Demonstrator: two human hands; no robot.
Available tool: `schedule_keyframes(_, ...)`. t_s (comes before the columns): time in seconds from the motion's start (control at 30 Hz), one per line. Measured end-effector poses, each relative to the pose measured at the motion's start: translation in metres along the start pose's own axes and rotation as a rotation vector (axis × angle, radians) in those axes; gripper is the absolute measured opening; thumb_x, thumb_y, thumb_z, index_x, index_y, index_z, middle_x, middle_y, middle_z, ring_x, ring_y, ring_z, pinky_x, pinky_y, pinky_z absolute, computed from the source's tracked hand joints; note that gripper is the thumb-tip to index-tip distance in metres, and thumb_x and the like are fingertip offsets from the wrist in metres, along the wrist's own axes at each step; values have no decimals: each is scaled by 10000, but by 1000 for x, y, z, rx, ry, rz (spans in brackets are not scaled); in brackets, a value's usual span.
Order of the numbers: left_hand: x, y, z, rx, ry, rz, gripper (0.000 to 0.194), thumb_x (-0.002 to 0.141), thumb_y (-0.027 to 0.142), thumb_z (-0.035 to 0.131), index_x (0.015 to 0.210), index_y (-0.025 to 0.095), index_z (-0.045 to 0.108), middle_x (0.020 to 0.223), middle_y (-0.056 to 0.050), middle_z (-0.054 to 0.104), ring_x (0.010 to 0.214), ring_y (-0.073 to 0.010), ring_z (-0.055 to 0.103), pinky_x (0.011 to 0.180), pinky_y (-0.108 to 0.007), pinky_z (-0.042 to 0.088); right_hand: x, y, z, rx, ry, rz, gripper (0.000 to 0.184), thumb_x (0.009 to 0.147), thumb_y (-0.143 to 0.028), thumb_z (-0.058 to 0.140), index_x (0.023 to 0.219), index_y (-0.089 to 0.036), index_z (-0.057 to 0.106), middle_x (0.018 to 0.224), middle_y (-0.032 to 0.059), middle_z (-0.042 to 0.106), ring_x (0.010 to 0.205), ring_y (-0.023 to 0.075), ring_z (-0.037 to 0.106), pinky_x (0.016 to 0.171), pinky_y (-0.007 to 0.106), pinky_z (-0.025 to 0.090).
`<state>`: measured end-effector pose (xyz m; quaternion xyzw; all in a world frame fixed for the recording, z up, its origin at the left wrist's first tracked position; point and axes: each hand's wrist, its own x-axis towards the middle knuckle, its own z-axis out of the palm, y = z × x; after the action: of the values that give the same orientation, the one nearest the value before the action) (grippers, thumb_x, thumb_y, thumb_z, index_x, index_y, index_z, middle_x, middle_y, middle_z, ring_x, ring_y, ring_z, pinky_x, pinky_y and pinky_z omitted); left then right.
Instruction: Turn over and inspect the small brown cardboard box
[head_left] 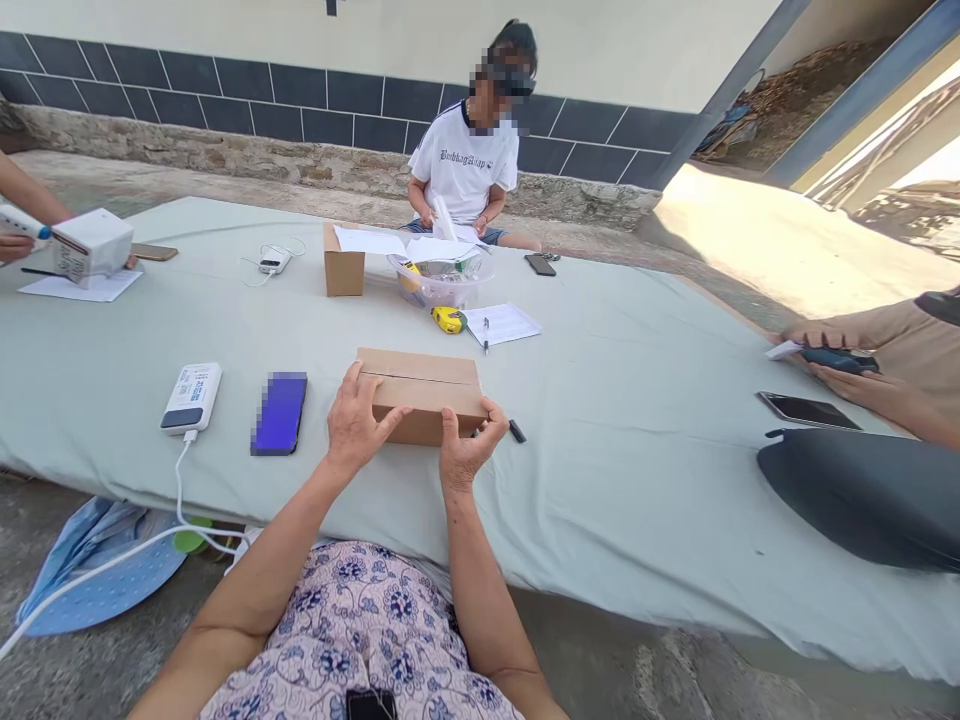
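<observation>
- One closed cardboard box (pixel 426 392) is at the wearer's side of the cloth-covered counter (pixel 637 400), directly ahead of the body; a seam runs lengthwise along its top.
- Left hand (pixel 358 420): clasping the box's left end, thumb along the near top edge, fingers curled round the side.
- Right hand (pixel 471 447): clasping the right near corner, thumb raised against the near face, fingers bent round the end. Box pinched between the two.
- Small black item (pixel 517 431), perhaps a pen: just right of the right hand; full shape not clear.
- Left of box: blue-screened phone (pixel 279 415), then a white power bank (pixel 191 395) with a white cable (pixel 179 480) plugged into its near end.
- Beyond box: yellow tape measure (pixel 448 319) beside a printed sheet (pixel 514 322); a pen (pixel 486 335) lies across the sheet's near edge.
- Farther back: clear basin (pixel 442 294) of mixed items, papers over its rim; small brown carton (pixel 343 276) to its left.
- Opposite: a person in a white shirt (pixel 463 155), handling paper.
- Left edge: a co-worker beside a white box (pixel 94 245).
- Right edge: another co-worker's hands (pixel 885 385) around a dark object (pixel 840 360), identity unclear.
</observation>
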<state>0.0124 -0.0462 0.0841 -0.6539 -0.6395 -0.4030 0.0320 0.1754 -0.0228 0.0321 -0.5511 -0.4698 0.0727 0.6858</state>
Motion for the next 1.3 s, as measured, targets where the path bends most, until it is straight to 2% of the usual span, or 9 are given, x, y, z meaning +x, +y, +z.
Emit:
schedule_keyframes(0.1, 0, -7, -4, -45, -41, 23, 547, 897, 637, 548, 1203, 188, 613, 1522, -187, 461, 1332, -327, 548, 855, -399, 581, 3, 2, -4, 135, 1, 92, 487, 863, -580, 590, 1165, -210, 494, 1154, 99, 555, 1068, 214, 571, 897, 387, 509)
schedule_keyframes(0.2, 2, -13, -8, -97, -88, 26, 500, 942, 585, 506, 1237, 195, 608, 1546, -175, 438, 1351, -317, 531, 850, -392, 585, 7, 3, -7, 215, 12, 116, 419, 901, -541, 530, 1139, -197, 511, 1118, 93, 579, 1023, 189, 594, 878, 356, 514)
schedule_keyframes(0.3, 5, -19, -12, -160, -119, 47, 447, 975, 523, 473, 1249, 202, 619, 1553, -157, 440, 1390, -298, 497, 954, -412, 565, 8, 2, -9, 226, 23, 109, 402, 910, -537, 504, 1113, -191, 528, 1092, 94, 602, 1002, 188, 607, 866, 352, 516)
schedule_keyframes(0.47, 12, -31, -18, -257, -182, 51, 438, 992, 487, 438, 1272, 229, 655, 1557, -108, 455, 1437, -253, 450, 1148, -431, 445, 8, 1, -10, 224, 20, 114, 406, 911, -538, 505, 1101, -181, 544, 1085, 99, 615, 978, 190, 618, 868, 360, 520)
schedule_keyframes(0.73, 15, -44, -23, -305, -273, 86, 469, 1009, 449, 371, 1324, 228, 639, 1599, -91, 393, 1476, -229, 393, 1198, -405, 381, 8, 6, -10, 230, 10, 115, 426, 909, -559, 495, 1091, -179, 556, 1065, 96, 616, 979, 201, 619, 882, 386, 522)
schedule_keyframes(0.9, 9, -31, -19, -248, -207, 72, 426, 985, 460, 429, 1263, 215, 640, 1562, -124, 425, 1451, -235, 422, 1156, -406, 424, 6, 6, -11, 236, 3, 105, 419, 920, -548, 489, 1100, -176, 554, 1100, 113, 622, 1023, 214, 627, 899, 398, 528)
schedule_keyframes(1.0, 6, -16, -16, -139, -146, 45, 428, 935, 511, 535, 1214, 197, 619, 1541, -152, 434, 1390, -270, 488, 1014, -394, 527, 5, 4, -11, 233, 20, 90, 408, 922, -532, 493, 1106, -173, 550, 1095, 114, 618, 1002, 206, 626, 891, 397, 531)
schedule_keyframes(1.13, 5, 1, -11, 29, -94, -6, 450, 867, 569, 626, 1128, 203, 616, 1506, -162, 476, 1220, -292, 620, 874, -389, 564, 3, 3, -10, 220, 16, 104, 418, 898, -534, 523, 1119, -180, 539, 1108, 106, 602, 974, 191, 613, 861, 372, 533)
schedule_keyframes(1.3, 7, 12, -5, 157, -62, -36, 554, 772, 644, 700, 1078, 186, 637, 1481, -209, 504, 1260, -359, 585, 921, -450, 534, -3, 7, -6, 143, -16, 82, 507, 832, -549, 624, 1182, -202, 507, 1176, 106, 566, 1042, 213, 591, 888, 392, 519)
